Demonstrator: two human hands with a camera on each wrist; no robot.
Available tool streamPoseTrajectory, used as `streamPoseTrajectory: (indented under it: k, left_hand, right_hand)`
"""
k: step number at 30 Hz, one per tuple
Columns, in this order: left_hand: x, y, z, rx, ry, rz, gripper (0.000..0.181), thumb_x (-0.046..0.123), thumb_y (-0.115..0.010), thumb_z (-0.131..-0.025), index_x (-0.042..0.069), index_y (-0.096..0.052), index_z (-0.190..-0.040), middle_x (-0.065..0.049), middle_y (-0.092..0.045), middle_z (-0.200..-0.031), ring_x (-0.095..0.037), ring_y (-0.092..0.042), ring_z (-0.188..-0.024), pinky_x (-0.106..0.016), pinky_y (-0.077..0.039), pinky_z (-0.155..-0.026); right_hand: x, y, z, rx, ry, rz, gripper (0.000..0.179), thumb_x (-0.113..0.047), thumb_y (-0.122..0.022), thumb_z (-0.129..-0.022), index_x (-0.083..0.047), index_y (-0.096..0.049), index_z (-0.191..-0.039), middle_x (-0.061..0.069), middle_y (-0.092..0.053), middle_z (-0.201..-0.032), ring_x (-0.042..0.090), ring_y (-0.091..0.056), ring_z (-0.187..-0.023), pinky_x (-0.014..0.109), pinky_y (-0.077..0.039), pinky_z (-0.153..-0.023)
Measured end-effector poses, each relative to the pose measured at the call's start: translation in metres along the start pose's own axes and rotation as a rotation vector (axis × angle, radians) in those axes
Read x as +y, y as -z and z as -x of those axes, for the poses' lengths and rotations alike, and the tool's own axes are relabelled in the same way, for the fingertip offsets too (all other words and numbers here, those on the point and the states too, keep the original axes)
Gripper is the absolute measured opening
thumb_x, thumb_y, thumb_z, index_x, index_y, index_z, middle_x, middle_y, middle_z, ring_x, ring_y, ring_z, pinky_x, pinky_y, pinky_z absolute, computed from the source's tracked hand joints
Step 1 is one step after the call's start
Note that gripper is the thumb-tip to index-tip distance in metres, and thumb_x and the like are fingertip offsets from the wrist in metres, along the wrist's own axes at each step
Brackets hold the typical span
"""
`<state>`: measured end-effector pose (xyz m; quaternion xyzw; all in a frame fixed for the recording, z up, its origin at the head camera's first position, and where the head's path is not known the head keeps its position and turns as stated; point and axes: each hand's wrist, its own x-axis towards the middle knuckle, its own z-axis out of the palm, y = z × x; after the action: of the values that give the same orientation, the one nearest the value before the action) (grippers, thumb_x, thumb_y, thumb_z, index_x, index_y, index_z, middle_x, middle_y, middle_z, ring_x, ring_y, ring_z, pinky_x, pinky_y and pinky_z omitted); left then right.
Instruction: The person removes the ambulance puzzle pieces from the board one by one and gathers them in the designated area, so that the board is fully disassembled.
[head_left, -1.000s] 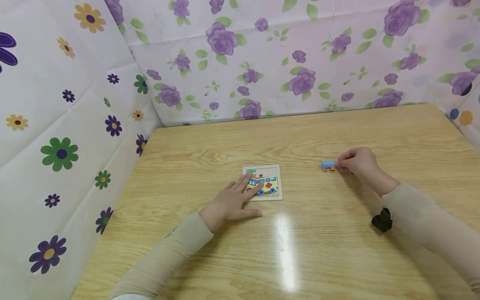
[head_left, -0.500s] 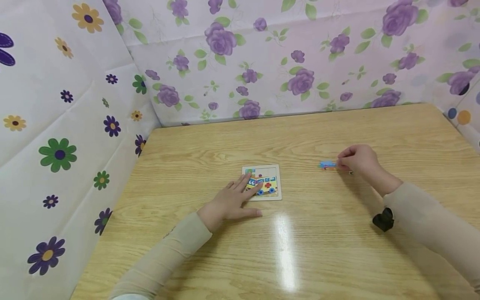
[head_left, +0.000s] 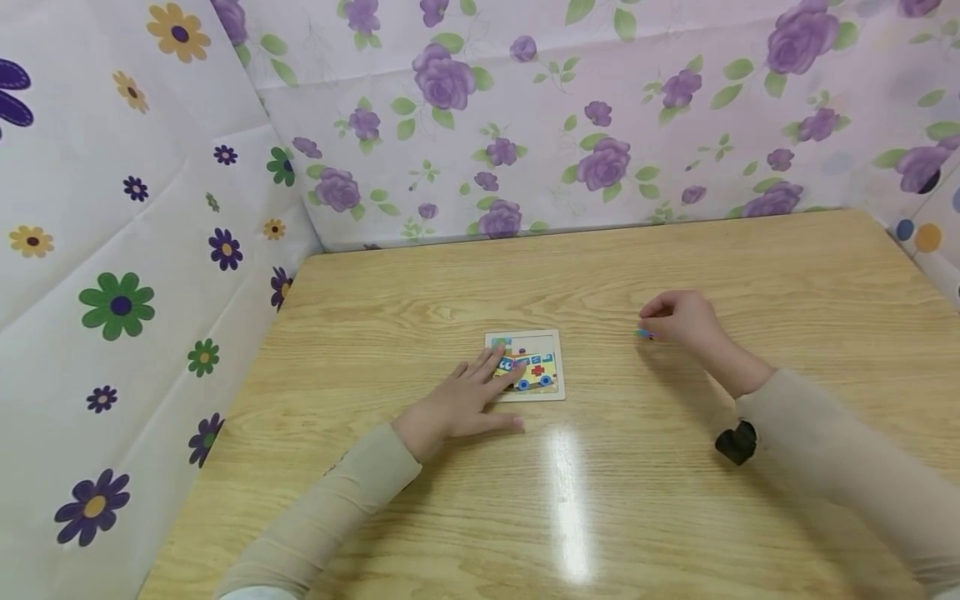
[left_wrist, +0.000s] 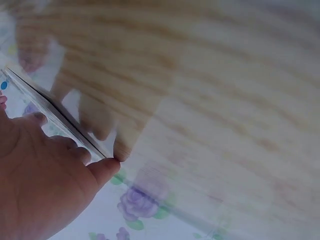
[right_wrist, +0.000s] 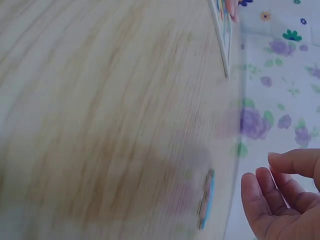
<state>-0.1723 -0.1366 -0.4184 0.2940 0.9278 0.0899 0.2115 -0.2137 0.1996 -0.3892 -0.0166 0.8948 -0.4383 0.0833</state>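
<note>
In the head view a small framed jigsaw puzzle [head_left: 536, 371] lies flat on the table, with a yellow ambulance picture and a bare strip near its top. My left hand [head_left: 459, 406] rests on its left side, fingers spread; the left wrist view shows the thumb [left_wrist: 106, 169] touching the tabletop beside the frame. To the right, my right hand [head_left: 688, 323] hovers over a blue puzzle piece [right_wrist: 207, 200], which the right wrist view shows nearly edge-on on the table. Loosely curved fingers [right_wrist: 255, 197] stand apart from that piece and hold nothing. Most of the piece is hidden in the head view.
The wood-grain table [head_left: 420, 300] is bounded by a flowered sheet [head_left: 540, 108] at the back and another [head_left: 172, 333] on the left. A black object [head_left: 736, 442] hangs at the right cuff.
My right hand has shifted left and now covers most of the blue puzzle piece, which showed beside the fingertips before. The left hand has stayed on the puzzle.
</note>
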Motion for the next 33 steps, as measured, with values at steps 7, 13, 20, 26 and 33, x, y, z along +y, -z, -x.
streamPoseTrajectory:
  k: [7,13,20,26,33]
  left_hand:
    - [-0.003,-0.001,0.001,0.031,-0.059,-0.022,0.077,0.065,-0.043,-0.091,0.033,-0.013,-0.153,-0.005,0.007,-0.161,-0.026,0.006,-0.148,-0.055,-0.005,-0.117]
    - [-0.001,-0.002,0.006,0.034,-0.100,-0.071,0.080,0.064,-0.044,-0.091,0.024,-0.014,-0.154,-0.005,0.000,-0.161,-0.022,0.001,-0.148,-0.051,-0.008,-0.118]
    - [0.004,-0.009,0.010,0.007,-0.101,-0.072,0.083,0.065,-0.042,-0.091,0.023,-0.009,-0.154,0.000,0.005,-0.161,-0.019,0.004,-0.148,-0.049,-0.007,-0.119]
    - [0.003,-0.011,0.011,-0.016,-0.057,-0.076,0.085,0.069,-0.040,-0.089,0.027,-0.005,-0.154,0.004,0.009,-0.160,-0.014,0.008,-0.147,-0.045,-0.007,-0.120]
    - [0.004,-0.013,0.012,-0.010,-0.065,-0.111,0.088,0.073,-0.038,-0.087,0.027,-0.004,-0.154,0.004,0.010,-0.160,-0.014,0.008,-0.147,-0.045,-0.008,-0.119]
  right_hand:
    - [-0.017,-0.022,-0.006,0.015,0.053,0.069,0.018,-0.014,-0.063,-0.089,0.001,-0.067,-0.098,0.014,-0.065,-0.095,0.024,-0.058,-0.085,0.026,-0.047,-0.067]
    - [-0.032,-0.039,-0.011,-0.017,0.084,0.038,0.017,-0.014,-0.064,-0.089,0.001,-0.068,-0.096,0.014,-0.066,-0.094,0.022,-0.059,-0.083,0.026,-0.047,-0.066]
    - [-0.046,-0.057,-0.017,-0.063,0.094,0.000,0.015,-0.013,-0.063,-0.090,0.000,-0.067,-0.096,0.012,-0.065,-0.092,0.019,-0.058,-0.077,0.025,-0.050,-0.064]
    - [-0.060,-0.074,-0.024,-0.085,0.124,-0.009,0.016,-0.014,-0.062,-0.090,0.000,-0.067,-0.096,0.014,-0.065,-0.094,0.020,-0.058,-0.080,0.025,-0.048,-0.066]
    - [-0.066,-0.091,-0.031,-0.104,0.110,-0.022,0.017,-0.014,-0.061,-0.091,0.000,-0.067,-0.096,0.013,-0.065,-0.092,0.019,-0.059,-0.080,0.023,-0.047,-0.064]
